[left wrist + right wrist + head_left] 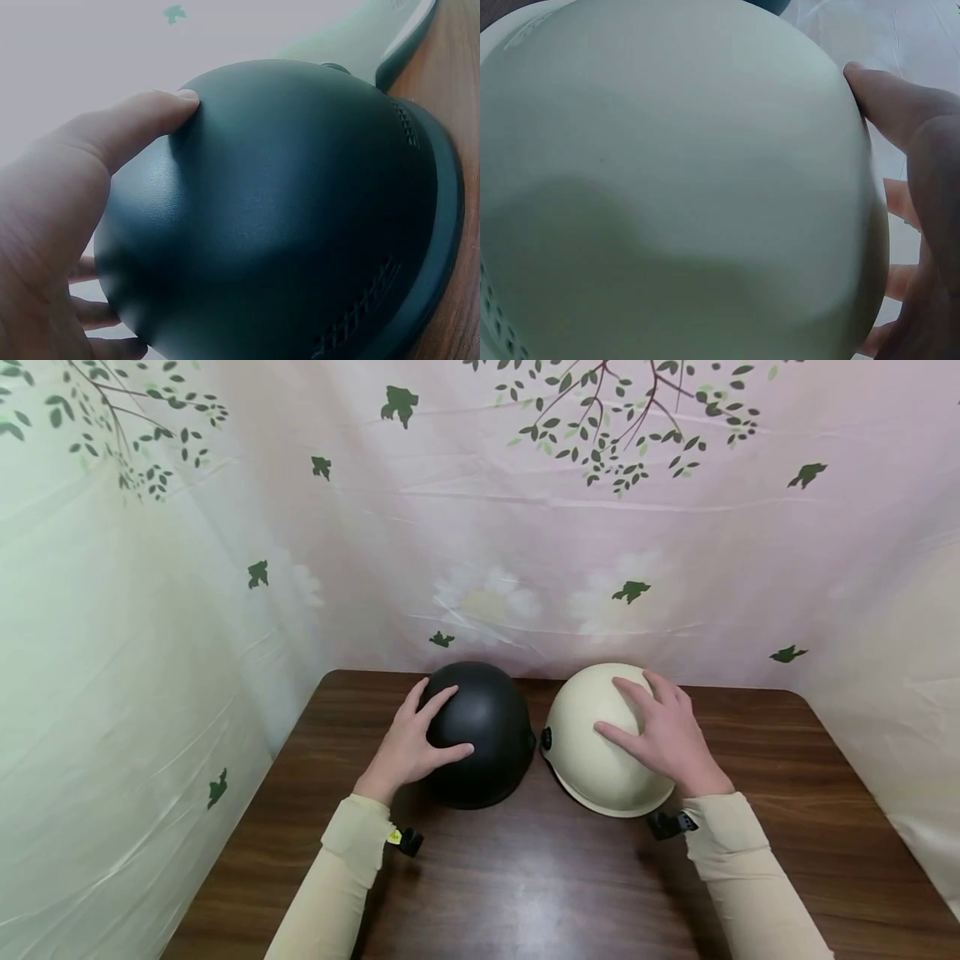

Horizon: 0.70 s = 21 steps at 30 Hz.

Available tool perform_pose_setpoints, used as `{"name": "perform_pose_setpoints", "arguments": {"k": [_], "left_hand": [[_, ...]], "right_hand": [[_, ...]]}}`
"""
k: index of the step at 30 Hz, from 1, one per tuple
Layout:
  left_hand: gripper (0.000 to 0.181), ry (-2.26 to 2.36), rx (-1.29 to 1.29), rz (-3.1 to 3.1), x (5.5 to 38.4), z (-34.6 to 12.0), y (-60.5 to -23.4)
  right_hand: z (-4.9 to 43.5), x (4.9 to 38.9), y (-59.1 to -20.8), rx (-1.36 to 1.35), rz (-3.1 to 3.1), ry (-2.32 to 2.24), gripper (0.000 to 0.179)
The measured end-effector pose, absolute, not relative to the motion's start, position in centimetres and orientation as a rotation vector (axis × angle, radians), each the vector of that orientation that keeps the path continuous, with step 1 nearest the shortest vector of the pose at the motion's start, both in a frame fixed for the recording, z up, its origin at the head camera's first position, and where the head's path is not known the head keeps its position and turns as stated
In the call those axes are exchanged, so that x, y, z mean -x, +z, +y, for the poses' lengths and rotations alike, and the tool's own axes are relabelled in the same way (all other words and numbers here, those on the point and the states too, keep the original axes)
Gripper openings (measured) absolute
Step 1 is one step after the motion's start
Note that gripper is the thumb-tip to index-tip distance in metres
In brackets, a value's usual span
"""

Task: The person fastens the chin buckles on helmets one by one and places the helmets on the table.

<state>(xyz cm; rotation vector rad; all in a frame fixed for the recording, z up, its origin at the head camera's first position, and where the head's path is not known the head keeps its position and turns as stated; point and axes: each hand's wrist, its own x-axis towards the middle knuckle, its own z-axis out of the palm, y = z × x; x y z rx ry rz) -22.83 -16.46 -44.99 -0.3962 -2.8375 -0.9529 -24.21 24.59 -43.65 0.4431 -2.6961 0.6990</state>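
Two helmets lie dome up, side by side, near the back of the table. My left hand [410,743] is spread over the left side of the black helmet [487,727]. In the left wrist view its thumb touches the smooth dome [270,187], and the other fingers show partly behind it. Over the upper right of the cream helmet [585,752] my right hand [663,735] is spread in the same way. The right wrist view has the thumb at the edge of the pale dome [675,150], with the other fingertips partly hidden behind it.
The dark brown wooden table [517,877] has rounded back corners. Pale fabric [487,510] printed with leaves, birds and flowers hangs behind it and along both sides. A black round fitting [547,738] sits on the cream helmet's left side, close to the black helmet.
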Motion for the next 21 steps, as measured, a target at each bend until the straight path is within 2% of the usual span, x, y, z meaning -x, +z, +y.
{"name": "perform_pose_setpoints", "arguments": {"k": [21], "left_hand": [[0.092, -0.965, 0.387, -2.81, 23.42, -16.27, -45.24]], "right_hand": [[24.82, 24.17, -43.99, -0.487, -2.682, 0.74, 0.074]]}}
